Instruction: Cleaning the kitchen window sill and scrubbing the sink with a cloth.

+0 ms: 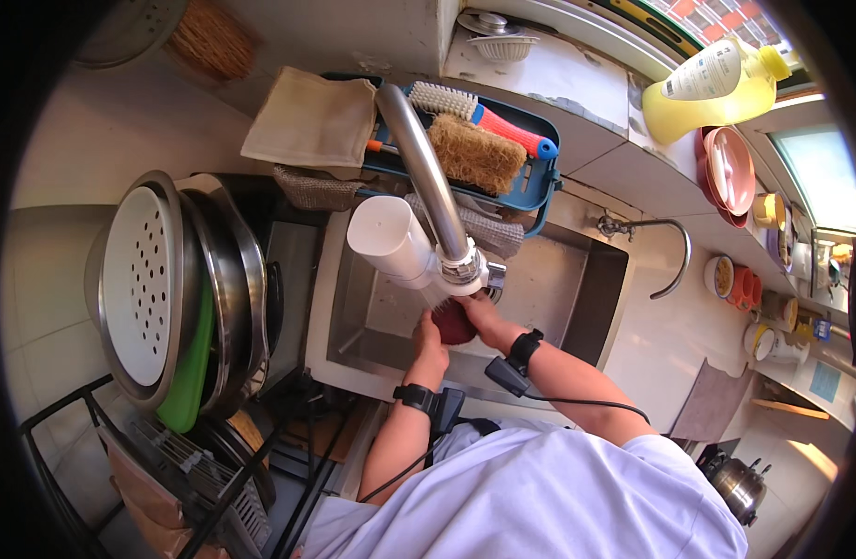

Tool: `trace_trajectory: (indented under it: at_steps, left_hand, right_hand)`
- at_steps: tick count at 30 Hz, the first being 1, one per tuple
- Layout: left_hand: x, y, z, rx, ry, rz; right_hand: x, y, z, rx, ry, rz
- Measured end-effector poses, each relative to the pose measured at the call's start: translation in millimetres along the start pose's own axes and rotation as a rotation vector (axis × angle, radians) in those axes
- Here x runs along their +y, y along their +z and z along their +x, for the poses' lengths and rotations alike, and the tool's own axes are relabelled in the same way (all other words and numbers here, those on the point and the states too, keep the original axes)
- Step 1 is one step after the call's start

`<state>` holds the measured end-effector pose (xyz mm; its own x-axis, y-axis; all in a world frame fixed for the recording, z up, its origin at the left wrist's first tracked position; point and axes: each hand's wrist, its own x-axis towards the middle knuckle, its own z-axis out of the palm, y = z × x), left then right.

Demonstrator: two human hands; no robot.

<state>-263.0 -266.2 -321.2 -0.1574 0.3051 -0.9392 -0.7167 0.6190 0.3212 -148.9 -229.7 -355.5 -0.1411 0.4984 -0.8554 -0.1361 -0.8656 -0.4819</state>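
Observation:
Both of my hands are low over a stainless steel sink point(539, 272), beneath the tap. Between them is a dark red rounded object point(456, 324); its exact kind is hard to make out. My left hand point(431, 346) grips its left side, and my right hand point(489, 323) holds it from the right, with the fingertips partly hidden by the tap. Water seems to run onto it from the white filter point(393, 237) fitted to the end of the curved metal tap point(424, 168). Each wrist wears a black strap with a cabled box.
Behind the tap hangs a blue caddy point(543, 189) with a coconut-fibre scrubber point(477, 154), a brush point(505, 129) and cloths. Metal basins and a white colander point(138, 286) stand in a rack at left. A thin second tap point(672, 237) rises at right. A yellow-liquid bottle point(707, 91) is on the ledge.

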Motion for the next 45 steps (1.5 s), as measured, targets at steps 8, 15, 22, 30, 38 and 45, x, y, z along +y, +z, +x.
trace_trajectory:
  at_steps: [8,15,22,30,38,45]
  left_hand:
    - [19,-10,4,-0.150,0.220,-0.084]
    - [5,2,-24,-0.317,0.379,-0.079]
    - [-8,-25,-49,-0.291,0.893,0.861]
    - [7,-39,-6,-0.224,0.384,0.398]
    - [25,-19,13,-0.197,0.193,0.226]
    - [38,-52,32,-0.210,0.165,-0.218]
  right_hand:
    - [-22,-40,-10,0.334,-0.244,-0.092]
    - [-36,13,-59,-0.284,0.216,0.158]
    - [-35,30,-41,-0.239,0.252,0.378]
    - [-17,12,-32,-0.238,0.137,0.213]
    - [-42,-19,-70,-0.049,-0.243,-0.334]
    - [-50,-81,-47,0.047,-0.115,0.150]
